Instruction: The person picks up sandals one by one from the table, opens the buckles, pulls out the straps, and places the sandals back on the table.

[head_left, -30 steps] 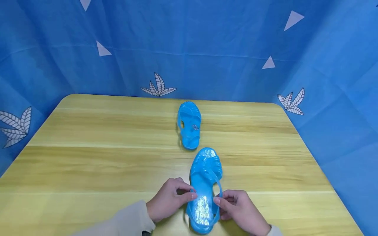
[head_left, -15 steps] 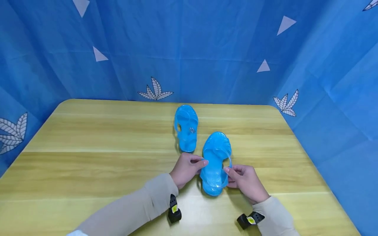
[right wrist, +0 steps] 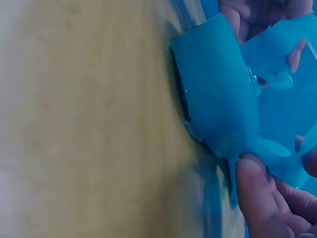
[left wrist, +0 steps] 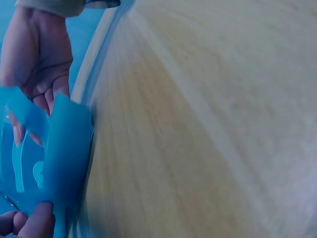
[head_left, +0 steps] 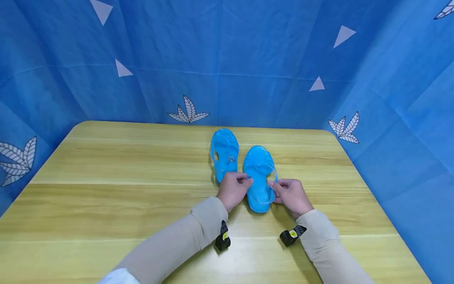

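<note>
In the head view, two translucent blue jelly sandals point away from me. The nearer sandal (head_left: 259, 191) is between my hands, its toe towards the back. My left hand (head_left: 232, 191) pinches its left side, close to a small metal buckle. On the other side, my right hand (head_left: 292, 196) grips the strap edge near the opening. The sandal's heel (left wrist: 72, 144) fills the left of the left wrist view and also shows large in the right wrist view. Whether its sole touches the table cannot be told. The other sandal (head_left: 223, 138) lies just left, its heel partly behind my left hand.
A wood-grain table (head_left: 117, 201) spreads under both sandals, with rounded far corners. A blue curtain (head_left: 262, 98) with white triangles and leaf prints hangs behind it and along the sides. Black wrist straps with small devices sit on both sleeves.
Both hands have carried the nearer sandal away from me, first forward and to the right, then further forward. It now stands beside the other sandal, which has stayed in place.
</note>
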The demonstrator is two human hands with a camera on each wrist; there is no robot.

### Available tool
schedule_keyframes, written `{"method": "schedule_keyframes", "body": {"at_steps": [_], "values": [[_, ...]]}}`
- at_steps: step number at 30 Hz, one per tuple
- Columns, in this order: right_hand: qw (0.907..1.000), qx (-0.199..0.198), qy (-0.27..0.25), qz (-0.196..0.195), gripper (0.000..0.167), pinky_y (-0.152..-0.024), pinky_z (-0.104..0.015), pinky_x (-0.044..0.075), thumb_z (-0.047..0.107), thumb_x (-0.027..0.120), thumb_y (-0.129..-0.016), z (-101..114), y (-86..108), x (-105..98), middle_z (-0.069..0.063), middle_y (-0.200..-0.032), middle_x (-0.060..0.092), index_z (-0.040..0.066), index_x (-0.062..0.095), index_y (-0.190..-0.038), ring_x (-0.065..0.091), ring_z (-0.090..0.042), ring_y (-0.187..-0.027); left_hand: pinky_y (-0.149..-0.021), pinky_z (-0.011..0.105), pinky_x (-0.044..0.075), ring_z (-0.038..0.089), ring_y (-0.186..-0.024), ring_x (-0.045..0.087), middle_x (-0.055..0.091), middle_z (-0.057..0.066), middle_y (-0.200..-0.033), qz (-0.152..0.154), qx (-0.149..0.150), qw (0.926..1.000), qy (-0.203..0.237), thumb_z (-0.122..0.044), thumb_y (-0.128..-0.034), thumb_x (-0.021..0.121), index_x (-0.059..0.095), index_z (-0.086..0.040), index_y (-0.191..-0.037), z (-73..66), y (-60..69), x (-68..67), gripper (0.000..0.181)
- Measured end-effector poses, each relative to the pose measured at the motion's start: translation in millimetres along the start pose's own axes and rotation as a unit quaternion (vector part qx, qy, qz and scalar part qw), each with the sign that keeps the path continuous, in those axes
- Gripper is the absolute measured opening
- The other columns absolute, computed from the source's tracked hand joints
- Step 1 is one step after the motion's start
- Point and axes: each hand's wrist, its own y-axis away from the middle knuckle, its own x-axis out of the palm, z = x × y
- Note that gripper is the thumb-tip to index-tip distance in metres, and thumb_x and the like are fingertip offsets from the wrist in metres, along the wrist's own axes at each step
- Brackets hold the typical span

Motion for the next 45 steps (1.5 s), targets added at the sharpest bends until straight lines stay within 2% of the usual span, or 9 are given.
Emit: {"method": "schedule_keyframes", "body": {"at_steps": [4,8,15,21,26,29,33,38,45], "values": [[1.0000,0.000,0.008,-0.005,0.030,-0.062,-0.028,0.056,0.017,0.059,-0.094,5,-10.2,-1,0.000,-0.068,0.053,-0.013,0.061,-0.096,0.058,-0.008,-0.059,-0.080,0.034,0.052,0.019,-0.089,0.061,0.064,0.008,-0.095,-0.004,0.020,0.9996,-0.018,-0.014,-0.0887,0.065,0.068,0.000,-0.110,-4.7,-1.0,0.5,0.026],[0.9998,-0.002,0.016,-0.011,0.030,-0.062,-0.028,0.056,0.017,0.058,-0.094,9,-17.9,-1,0.000,-0.069,0.053,-0.012,0.062,-0.100,0.058,-0.008,-0.059,-0.084,0.035,0.052,0.025,-0.099,0.064,0.061,0.014,-0.113,-0.013,0.045,0.9987,-0.018,-0.013,-0.0884,0.064,0.063,0.002,-0.118,-5.6,-0.3,2.2,0.033],[0.9996,-0.001,0.023,-0.015,0.030,-0.062,-0.028,0.055,0.019,0.059,-0.094,14,-31.3,3,0.000,-0.071,0.054,-0.009,0.063,-0.103,0.058,-0.008,-0.059,-0.091,0.037,0.048,0.029,-0.109,0.055,0.051,0.019,-0.123,-0.045,0.075,0.9950,-0.049,-0.013,-0.0902,0.061,0.057,0.003,-0.125,-7.3,2.7,7.4,0.039],[0.9981,-0.006,0.055,-0.027,0.033,-0.064,-0.028,0.055,0.022,0.058,-0.094,21,-42.7,6,-0.005,-0.077,0.061,-0.007,0.064,-0.107,0.062,-0.011,-0.062,-0.106,0.046,0.034,0.036,-0.128,0.041,0.046,0.022,-0.133,-0.044,0.072,0.9932,-0.080,-0.016,-0.0910,0.057,0.050,0.005,-0.131,-16.6,-2.2,10.0,0.046],[0.9968,-0.008,0.071,-0.037,0.032,-0.063,-0.028,0.055,0.023,0.058,-0.094,26,-52.8,7,-0.003,-0.071,0.059,-0.007,0.064,-0.104,0.061,-0.011,-0.060,-0.106,0.045,0.034,0.036,-0.128,0.041,0.045,0.023,-0.135,-0.054,0.073,0.9916,-0.092,-0.014,-0.0898,0.057,0.048,0.007,-0.132,-22.3,-8.1,13.1,0.048],[0.9961,-0.011,0.076,-0.044,0.033,-0.064,-0.029,0.055,0.024,0.058,-0.094,29,-57.7,6,-0.005,-0.075,0.063,-0.007,0.064,-0.105,0.063,-0.011,-0.060,-0.105,0.045,0.035,0.036,-0.127,0.043,0.046,0.023,-0.134,-0.063,0.077,0.9911,-0.089,-0.012,-0.0884,0.058,0.049,0.009,-0.131,-25.5,-9.8,15.1,0.048],[0.9963,-0.016,0.072,-0.044,0.037,-0.065,-0.029,0.055,0.024,0.057,-0.095,29,-61.8,6,-0.009,-0.083,0.066,-0.008,0.061,-0.113,0.065,-0.011,-0.063,-0.106,0.044,0.035,0.036,-0.128,0.042,0.044,0.024,-0.136,-0.058,0.079,0.9914,-0.087,-0.010,-0.0879,0.058,0.047,0.010,-0.131,-27.2,-11.0,14.7,0.049],[0.9974,-0.003,0.061,-0.037,0.037,-0.064,-0.028,0.054,0.024,0.056,-0.095,26,-63.3,10,-0.010,-0.085,0.066,-0.007,0.061,-0.115,0.064,-0.012,-0.065,-0.105,0.045,0.035,0.037,-0.128,0.041,0.044,0.024,-0.136,-0.048,0.074,0.9903,-0.107,-0.011,-0.0879,0.059,0.047,0.010,-0.131,-23.7,-12.1,11.8,0.049],[0.9976,0.004,0.055,-0.041,0.044,-0.071,-0.029,0.055,0.026,0.055,-0.096,23,-64.0,16,-0.021,-0.105,0.064,-0.009,0.055,-0.123,0.067,-0.015,-0.073,-0.105,0.047,0.035,0.038,-0.129,0.041,0.044,0.023,-0.136,-0.047,0.068,0.9920,-0.095,-0.011,-0.0875,0.059,0.047,0.010,-0.131,-20.8,-11.3,8.1,0.049]]}}
